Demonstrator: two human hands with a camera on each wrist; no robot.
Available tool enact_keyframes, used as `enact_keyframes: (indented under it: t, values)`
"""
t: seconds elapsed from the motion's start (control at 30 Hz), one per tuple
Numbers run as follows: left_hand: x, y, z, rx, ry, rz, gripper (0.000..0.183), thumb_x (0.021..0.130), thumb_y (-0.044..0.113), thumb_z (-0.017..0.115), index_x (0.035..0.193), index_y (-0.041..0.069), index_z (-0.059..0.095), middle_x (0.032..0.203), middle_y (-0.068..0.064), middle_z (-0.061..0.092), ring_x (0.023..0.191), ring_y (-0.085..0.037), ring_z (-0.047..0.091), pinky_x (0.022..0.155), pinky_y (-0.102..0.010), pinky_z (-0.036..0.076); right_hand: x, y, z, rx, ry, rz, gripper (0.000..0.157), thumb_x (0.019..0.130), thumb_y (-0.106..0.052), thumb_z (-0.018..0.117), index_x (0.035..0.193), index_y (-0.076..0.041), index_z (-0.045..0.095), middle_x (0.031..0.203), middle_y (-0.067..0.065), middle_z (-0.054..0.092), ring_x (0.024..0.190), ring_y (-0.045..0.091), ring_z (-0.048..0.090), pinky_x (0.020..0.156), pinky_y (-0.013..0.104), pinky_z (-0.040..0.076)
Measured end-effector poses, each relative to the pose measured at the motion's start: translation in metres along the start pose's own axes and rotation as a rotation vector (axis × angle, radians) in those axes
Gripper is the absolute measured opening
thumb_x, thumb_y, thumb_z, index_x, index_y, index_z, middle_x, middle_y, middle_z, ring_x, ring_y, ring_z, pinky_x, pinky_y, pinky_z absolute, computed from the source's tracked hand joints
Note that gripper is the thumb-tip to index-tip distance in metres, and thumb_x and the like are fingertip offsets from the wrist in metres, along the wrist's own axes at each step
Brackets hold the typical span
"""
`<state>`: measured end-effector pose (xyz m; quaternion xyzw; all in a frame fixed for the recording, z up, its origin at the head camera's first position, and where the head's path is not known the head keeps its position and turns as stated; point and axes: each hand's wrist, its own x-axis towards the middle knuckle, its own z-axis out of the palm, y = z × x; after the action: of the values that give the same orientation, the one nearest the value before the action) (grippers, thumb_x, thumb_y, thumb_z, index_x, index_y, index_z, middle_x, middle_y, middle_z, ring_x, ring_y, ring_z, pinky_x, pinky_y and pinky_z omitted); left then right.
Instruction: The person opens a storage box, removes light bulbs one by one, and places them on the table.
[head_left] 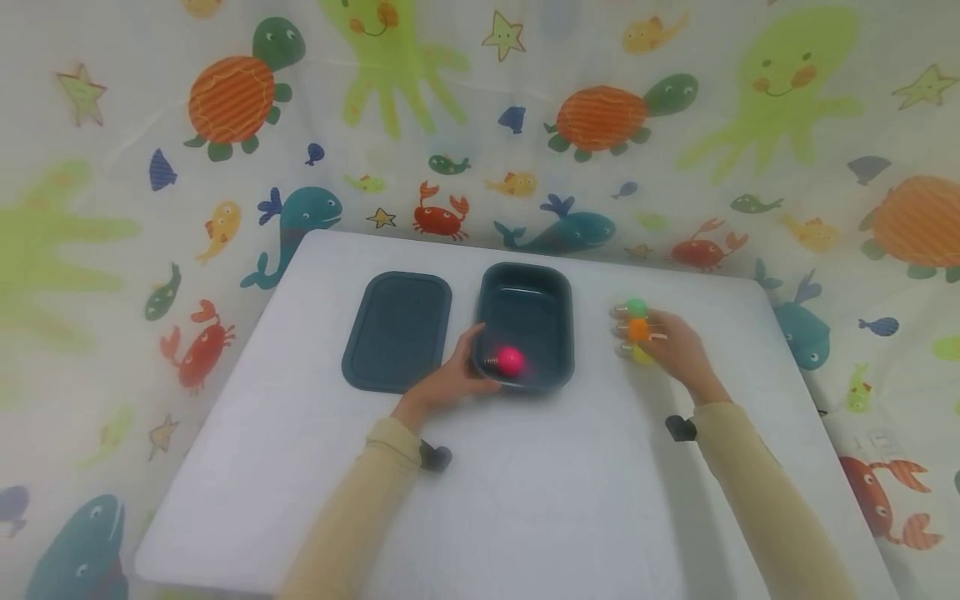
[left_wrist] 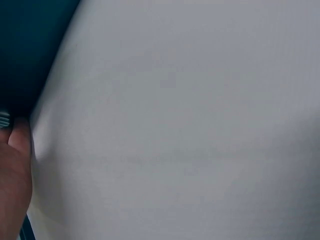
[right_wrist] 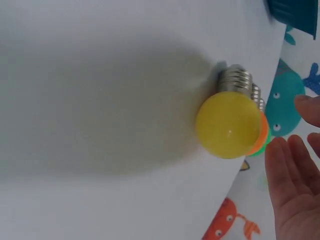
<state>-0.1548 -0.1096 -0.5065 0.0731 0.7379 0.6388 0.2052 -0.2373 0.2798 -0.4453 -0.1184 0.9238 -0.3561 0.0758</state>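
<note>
At its near left corner, my left hand point(head_left: 450, 377) holds a dark teal container point(head_left: 528, 312), thumb along the front wall and fingers at the left side. Inside lies a pink light bulb point(head_left: 511, 361), its screw base toward that hand and its outline slightly blurred. My right hand point(head_left: 678, 346) reaches over a row of bulbs on the right: green point(head_left: 636, 307), orange point(head_left: 638, 329) and yellow point(head_left: 642, 355), metal bases pointing left. In the right wrist view its fingers point(right_wrist: 285, 165) are straight and spread beside the yellow bulb point(right_wrist: 229, 125), holding nothing.
A flat dark teal lid point(head_left: 401, 329) lies on the white table point(head_left: 540, 500) left of the container. Behind the table's far edge hangs a curtain point(head_left: 480, 108) printed with sea animals. A dark strap piece shows at each wrist.
</note>
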Motion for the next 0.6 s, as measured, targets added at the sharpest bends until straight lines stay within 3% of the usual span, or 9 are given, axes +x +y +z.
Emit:
enact_keyframes:
  t: [0.2,0.4,0.6]
  values:
    - [-0.001,0.005,0.0,-0.015,-0.026,-0.009,0.105,0.084,0.02,0.078,0.155,0.034,0.003,0.158,-0.009,0.017,0.13,-0.031,0.044,0.108,-0.045,0.037,0.009,-0.016,0.006,0.037,0.037,-0.074,0.039,0.091,-0.015,0.071,0.124,0.001,0.06,0.124,0.023,0.061,0.114,0.039,0.058,0.092,0.049,0.05]
    - [0.001,0.002,0.001,-0.044,-0.029,-0.003,0.105,0.085,0.015,0.077,0.155,0.033,0.001,0.16,-0.009,0.013,0.133,-0.032,0.041,0.11,-0.045,0.035,0.019,-0.035,0.019,0.037,0.05,-0.13,0.048,0.09,-0.001,0.067,0.133,0.008,0.049,0.125,0.03,0.056,0.116,0.045,0.054,0.099,0.054,0.043]
    - [0.0,-0.001,0.003,-0.058,-0.009,0.007,0.103,0.084,0.016,0.078,0.153,0.038,0.005,0.158,-0.005,0.016,0.131,-0.029,0.043,0.109,-0.044,0.037,0.026,-0.066,0.037,0.043,0.015,-0.184,0.05,0.089,-0.003,0.068,0.135,0.006,0.05,0.132,0.027,0.053,0.118,0.04,0.055,0.098,0.049,0.047]
